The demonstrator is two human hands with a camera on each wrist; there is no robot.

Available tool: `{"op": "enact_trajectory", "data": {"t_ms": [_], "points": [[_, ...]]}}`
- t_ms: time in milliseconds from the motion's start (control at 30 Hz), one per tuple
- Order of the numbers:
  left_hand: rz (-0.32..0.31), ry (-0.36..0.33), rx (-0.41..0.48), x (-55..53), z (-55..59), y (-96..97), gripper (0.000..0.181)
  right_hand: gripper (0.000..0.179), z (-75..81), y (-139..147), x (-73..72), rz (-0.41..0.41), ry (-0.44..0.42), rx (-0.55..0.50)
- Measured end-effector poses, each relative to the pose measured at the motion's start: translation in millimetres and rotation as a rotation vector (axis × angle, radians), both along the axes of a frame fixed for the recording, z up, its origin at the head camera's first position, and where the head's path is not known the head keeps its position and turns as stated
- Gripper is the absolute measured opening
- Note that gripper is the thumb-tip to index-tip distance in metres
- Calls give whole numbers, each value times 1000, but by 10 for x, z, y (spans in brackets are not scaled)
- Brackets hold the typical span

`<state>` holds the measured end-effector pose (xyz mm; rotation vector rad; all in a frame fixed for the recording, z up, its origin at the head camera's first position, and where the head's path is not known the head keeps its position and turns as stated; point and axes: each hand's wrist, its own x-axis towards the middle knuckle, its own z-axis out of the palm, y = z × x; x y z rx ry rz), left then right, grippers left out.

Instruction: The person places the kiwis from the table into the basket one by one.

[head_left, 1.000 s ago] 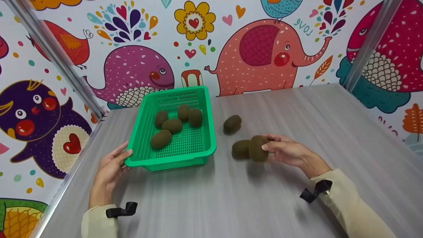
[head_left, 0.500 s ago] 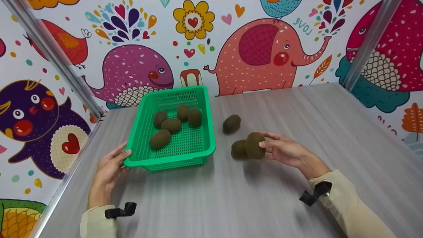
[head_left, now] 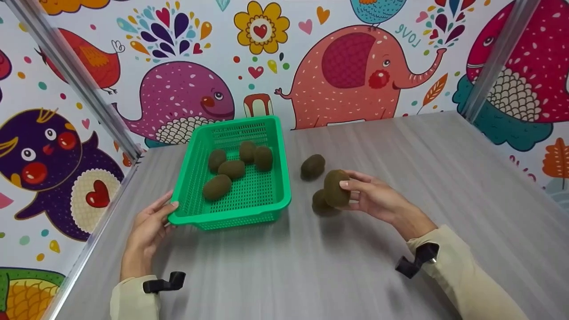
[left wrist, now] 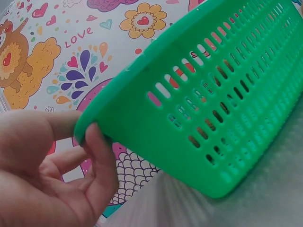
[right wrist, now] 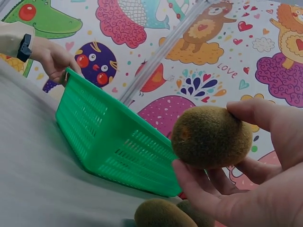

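A brown fuzzy kiwi (right wrist: 212, 137) is held between the thumb and fingers of my right hand (head_left: 378, 198), raised above the table. Below it and partly hidden, a second kiwi (head_left: 321, 205) lies on the table; another kiwi (head_left: 313, 167) rests a little farther back. My left hand (head_left: 149, 231) pinches the near left corner of a green plastic basket (left wrist: 142, 118), thumb on the rim and fingers beneath. Several kiwis (head_left: 231, 169) lie inside the basket on its slotted floor.
The grey wood-grain table (head_left: 266, 275) is bounded by walls printed with cartoon animals (head_left: 351, 80). Metal posts (head_left: 84, 84) stand at the left and right corners. The basket's far end is close to the back wall.
My right hand has lifted the held kiwi and carried it left and away from me, over the kiwi on the table. My left hand and the basket have stayed put.
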<state>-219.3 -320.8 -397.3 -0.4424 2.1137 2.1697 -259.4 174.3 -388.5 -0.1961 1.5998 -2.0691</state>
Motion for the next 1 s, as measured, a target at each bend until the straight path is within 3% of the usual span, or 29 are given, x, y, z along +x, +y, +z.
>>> {"op": "enact_trajectory", "data": {"t_ms": [333,1000], "points": [[-10,0,37,-18,-10,1,67,58,108,-189,-1,-65,-19,36],[-3,4,23,8,-1,-3,66,52,322,-557,-39,2,30,47]]}}
